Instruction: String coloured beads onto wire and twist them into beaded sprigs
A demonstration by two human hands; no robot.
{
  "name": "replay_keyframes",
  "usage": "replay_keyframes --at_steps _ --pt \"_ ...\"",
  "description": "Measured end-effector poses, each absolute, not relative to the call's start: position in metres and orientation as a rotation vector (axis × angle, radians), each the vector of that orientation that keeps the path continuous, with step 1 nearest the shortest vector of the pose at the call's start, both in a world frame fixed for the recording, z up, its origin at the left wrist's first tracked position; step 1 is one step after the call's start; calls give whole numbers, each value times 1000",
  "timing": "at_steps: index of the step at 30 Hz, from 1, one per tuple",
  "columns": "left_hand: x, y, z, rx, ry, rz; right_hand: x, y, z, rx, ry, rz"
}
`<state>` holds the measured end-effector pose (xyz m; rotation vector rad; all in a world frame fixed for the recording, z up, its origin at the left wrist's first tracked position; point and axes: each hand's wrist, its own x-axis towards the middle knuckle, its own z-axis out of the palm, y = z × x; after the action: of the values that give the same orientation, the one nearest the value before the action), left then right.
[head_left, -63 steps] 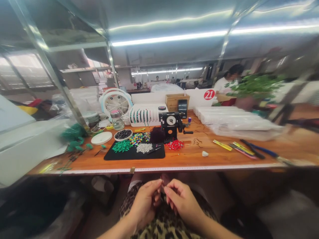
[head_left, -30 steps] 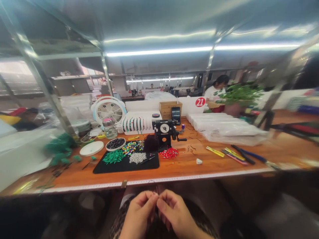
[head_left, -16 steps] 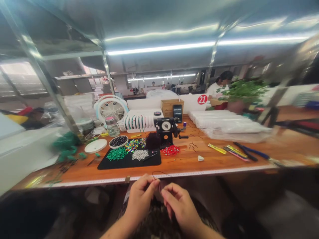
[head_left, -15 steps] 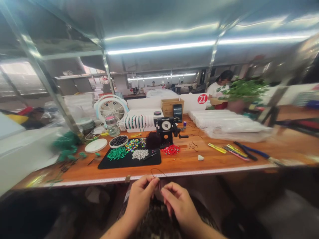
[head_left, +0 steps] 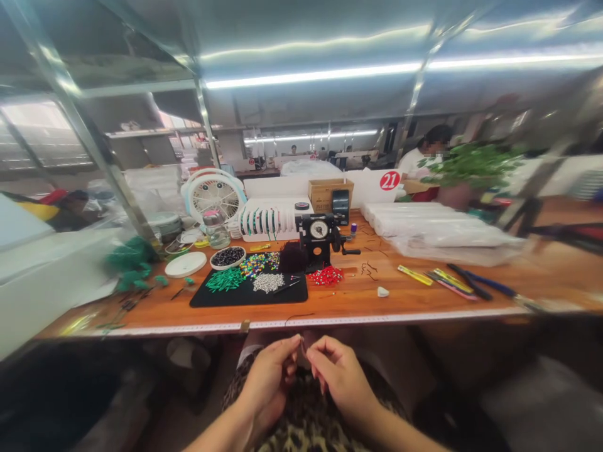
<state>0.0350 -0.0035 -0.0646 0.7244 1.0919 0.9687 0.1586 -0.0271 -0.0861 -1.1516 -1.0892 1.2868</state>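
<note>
Pinching a thin dark cord [head_left: 298,317] between left hand [head_left: 270,379] and right hand [head_left: 340,375], fingertips pressed together over the lap, just below the tabletop's [head_left: 424,295] near edge, black mat [head_left: 245,294] beyond.

Bare wood lies open along the front strip of the orange-brown wooden worktable [head_left: 358,301], centre-right of the frame, with only a small white chip [head_left: 383,291] on it. Further back, the flat black bead mat [head_left: 249,295], the black dial-faced winding machine [head_left: 321,235] and the long white plastic-wrapped rolls [head_left: 438,231] block passage.
</note>
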Motion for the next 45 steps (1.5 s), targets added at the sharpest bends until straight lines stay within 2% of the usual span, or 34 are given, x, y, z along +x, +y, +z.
replay_keyframes --at_steps 19,45 --pt "35 -6 -75 702 1017 976 153 -22 -93 -1111 -991 1452" --pt "30 -10 -77 679 1039 888 154 -28 -93 -1156 -1074 1485"
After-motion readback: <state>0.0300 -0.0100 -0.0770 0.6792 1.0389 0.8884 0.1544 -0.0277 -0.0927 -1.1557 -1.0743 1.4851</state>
